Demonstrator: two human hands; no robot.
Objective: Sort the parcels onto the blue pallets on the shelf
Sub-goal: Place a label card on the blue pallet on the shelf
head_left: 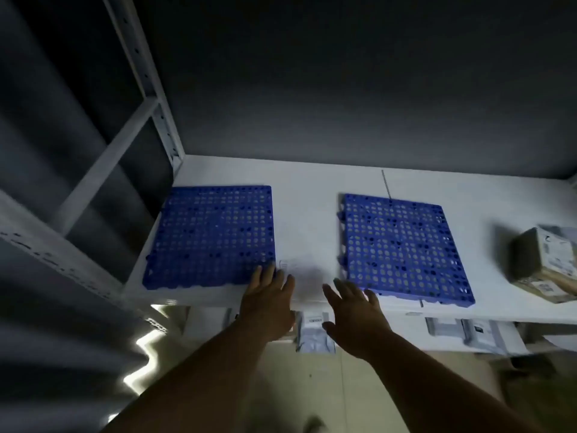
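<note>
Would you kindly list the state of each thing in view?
Left blue pallet: flat on shelf, bare.
Right blue pallet: flat on shelf, bare.
Cardboard parcels: stacked on shelf, off the pallets.
Left hand: open, empty.
Right hand: open, empty.
Grey mailer bags: lying below the shelf.

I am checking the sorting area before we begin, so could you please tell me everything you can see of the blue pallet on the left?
The left blue pallet is a flat, square grid, plastic by its look, pierced with rows of round holes. It lies flat on the white shelf, near the shelf's left end and front edge. Nothing rests on it. The left hand, fingers straight, reaches its near right corner; whether the fingertips touch it is unclear.
</note>
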